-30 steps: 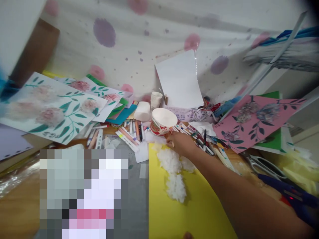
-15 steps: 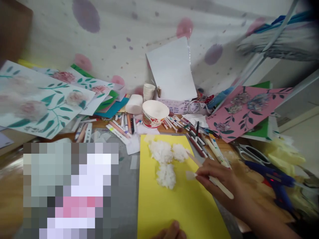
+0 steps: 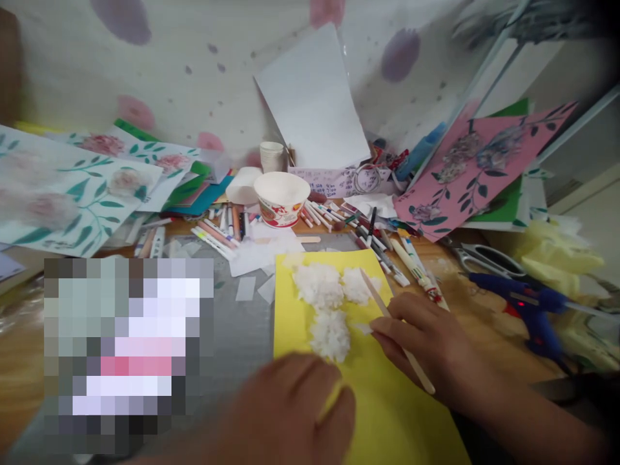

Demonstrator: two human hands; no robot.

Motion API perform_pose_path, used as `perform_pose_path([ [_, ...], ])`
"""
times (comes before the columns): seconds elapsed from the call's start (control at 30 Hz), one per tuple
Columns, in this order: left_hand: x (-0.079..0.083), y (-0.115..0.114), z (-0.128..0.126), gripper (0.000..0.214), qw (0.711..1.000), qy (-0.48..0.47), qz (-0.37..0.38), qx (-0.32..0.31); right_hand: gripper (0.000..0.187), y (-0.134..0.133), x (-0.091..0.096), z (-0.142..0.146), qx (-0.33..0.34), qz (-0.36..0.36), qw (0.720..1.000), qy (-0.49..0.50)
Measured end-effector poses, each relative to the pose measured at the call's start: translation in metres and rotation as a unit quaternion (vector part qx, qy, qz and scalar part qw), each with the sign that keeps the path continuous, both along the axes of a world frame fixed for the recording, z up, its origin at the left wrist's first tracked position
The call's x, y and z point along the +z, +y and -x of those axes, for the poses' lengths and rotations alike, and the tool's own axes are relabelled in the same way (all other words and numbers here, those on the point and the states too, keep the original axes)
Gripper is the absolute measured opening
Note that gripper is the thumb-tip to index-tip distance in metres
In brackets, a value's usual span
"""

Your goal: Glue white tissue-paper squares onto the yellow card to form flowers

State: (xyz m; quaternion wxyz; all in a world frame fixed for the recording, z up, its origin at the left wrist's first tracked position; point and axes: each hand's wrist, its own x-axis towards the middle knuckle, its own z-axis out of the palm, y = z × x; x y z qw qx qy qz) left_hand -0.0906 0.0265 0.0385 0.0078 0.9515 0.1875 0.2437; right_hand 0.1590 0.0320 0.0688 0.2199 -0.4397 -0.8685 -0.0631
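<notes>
A yellow sheet of paper lies before me with fluffy white paper flowers on its upper part. My right hand is closed over the sheet's right side. It holds a flat wooden craft stick aslant, the stick's upper end by the right-hand flower. A small white paper piece is pinched between thumb and finger of that same hand. Slightly blurred, my left hand is over the lower left of the sheet, fingers bent and thumb apart; nothing shows in it.
A blue hot glue gun and scissors lie at right. Behind the sheet stand a paper bowl and scattered markers. Another wooden stick rests below the bowl. Flower pictures lean at left; a pink one leans at right.
My left hand has come up from the bottom edge over the sheet. My right hand still holds the stick and paper piece. The whole view has shifted a little.
</notes>
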Motion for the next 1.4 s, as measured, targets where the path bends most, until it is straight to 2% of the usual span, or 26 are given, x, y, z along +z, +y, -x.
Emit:
perform_pose_path([
  [0.1,0.023,0.026,0.003,0.026,0.994,0.069,0.007,0.082,0.020,0.001,-0.005,-0.003,-0.004,-0.008,1.000,0.011],
  [0.17,0.030,0.034,0.005,0.031,0.992,0.081,0.009,0.095,0.020,0.002,-0.006,-0.002,-0.005,-0.007,1.000,0.011],
  [0.33,0.019,0.032,0.006,0.044,0.993,0.082,0.010,0.084,0.023,0.004,-0.003,0.004,-0.003,-0.013,1.000,0.014],
  [0.57,0.017,0.034,0.003,0.035,0.992,0.099,0.012,0.082,0.027,0.008,-0.002,0.010,0.025,-0.032,0.999,-0.011],
  [0.77,0.015,0.033,0.008,0.031,0.992,0.100,0.020,0.078,0.022,0.006,-0.003,0.019,0.074,0.019,0.996,-0.044],
  [0.83,0.013,0.032,0.009,0.032,0.992,0.101,0.024,0.076,0.020,0.005,-0.002,0.018,0.083,0.031,0.996,-0.005],
  [0.9,0.012,0.031,0.010,0.033,0.991,0.104,0.027,0.083,0.024,0.003,0.002,0.013,0.079,0.054,0.992,0.083],
  [1.0,0.012,0.030,0.010,0.037,0.991,0.107,0.019,0.077,0.032,0.001,0.013,0.002,0.030,0.108,0.973,0.199],
  [1.07,0.011,0.029,0.011,0.040,0.991,0.111,0.009,0.073,0.031,0.000,0.021,-0.004,0.004,0.133,0.964,0.229],
  [1.2,0.008,0.029,0.011,0.044,0.992,0.097,-0.005,0.082,0.030,-0.002,0.031,-0.009,-0.002,0.140,0.954,0.266],
  [1.3,0.007,0.029,0.009,0.045,0.994,0.077,-0.018,0.069,0.029,-0.003,0.031,-0.006,0.000,0.131,0.948,0.289],
  [1.4,0.008,0.027,0.007,0.041,0.992,0.088,-0.008,0.089,0.027,-0.003,0.026,-0.003,0.018,0.133,0.945,0.297],
])
